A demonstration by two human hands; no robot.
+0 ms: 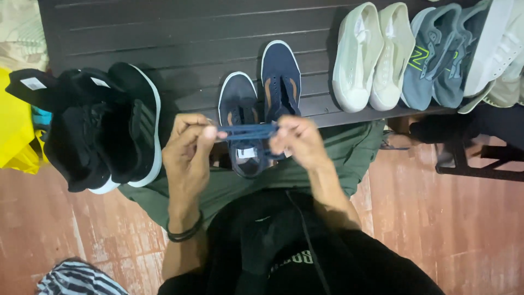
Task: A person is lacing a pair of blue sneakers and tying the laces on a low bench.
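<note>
My left hand (188,147) and my right hand (297,139) pinch the two ends of a dark blue shoelace (248,131), stretched level between them. Just below the lace a navy sneaker (240,125) with a white sole rim rests on my lap, its tongue and insole showing. Its twin (281,79) lies on the dark wooden bench (191,38) just beyond my right hand, toe pointing away. A black band circles my left wrist.
A pair of black sneakers (103,128) with white soles hangs over the bench's left edge. Cream sneakers (371,54), grey-blue trainers (439,54) and a white shoe (499,43) line the right side. A yellow bag (13,131) sits far left, reddish floor below.
</note>
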